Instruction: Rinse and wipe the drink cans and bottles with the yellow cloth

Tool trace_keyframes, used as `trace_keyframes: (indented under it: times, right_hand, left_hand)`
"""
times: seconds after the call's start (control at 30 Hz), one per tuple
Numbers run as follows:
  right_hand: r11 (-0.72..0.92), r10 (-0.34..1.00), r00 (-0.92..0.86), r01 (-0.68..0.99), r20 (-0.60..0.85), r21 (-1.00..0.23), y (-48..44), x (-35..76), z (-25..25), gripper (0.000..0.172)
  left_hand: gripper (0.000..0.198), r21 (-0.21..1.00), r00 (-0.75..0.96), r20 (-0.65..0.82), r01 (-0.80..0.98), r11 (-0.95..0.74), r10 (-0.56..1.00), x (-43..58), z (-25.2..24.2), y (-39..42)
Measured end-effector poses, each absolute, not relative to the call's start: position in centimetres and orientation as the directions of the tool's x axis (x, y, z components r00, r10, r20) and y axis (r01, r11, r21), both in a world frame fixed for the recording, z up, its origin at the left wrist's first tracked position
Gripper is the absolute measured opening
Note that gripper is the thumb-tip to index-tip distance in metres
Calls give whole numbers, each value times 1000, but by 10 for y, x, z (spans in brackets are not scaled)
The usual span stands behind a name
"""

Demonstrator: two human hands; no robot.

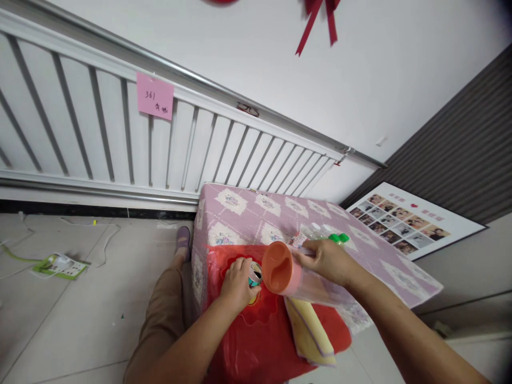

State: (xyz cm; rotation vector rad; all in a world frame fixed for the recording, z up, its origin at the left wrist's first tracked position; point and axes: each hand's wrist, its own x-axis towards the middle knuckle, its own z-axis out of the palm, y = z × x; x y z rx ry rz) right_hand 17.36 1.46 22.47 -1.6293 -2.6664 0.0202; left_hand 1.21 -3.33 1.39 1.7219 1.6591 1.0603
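My left hand (237,285) is wrapped round a small open can (255,274) with a green side, above a red scalloped tray (260,314). Just to the right, my right hand (326,258) grips the handle of a clear pitcher (320,288) with an orange-pink top (279,268). The pitcher is tilted on its side, its top turned toward the can and close to it. Whether the two touch, I cannot tell. No stream of liquid shows between them.
A folded yellow cloth (309,330) lies on the red cover (256,349). Clear bottles with green caps (339,238) stand behind my right hand on the patterned tablecloth (240,213). A white radiator (224,152) runs along the wall. A power strip (61,265) lies on the floor.
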Motion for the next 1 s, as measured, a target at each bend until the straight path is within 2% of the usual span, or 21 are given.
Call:
trace_keyframes:
  times: [1.0]
  right_hand:
    - [474, 880, -474, 880, 2, -20, 15, 171, 225, 37]
  left_hand:
    - [74, 808, -52, 189, 576, -125, 981, 12, 12, -32]
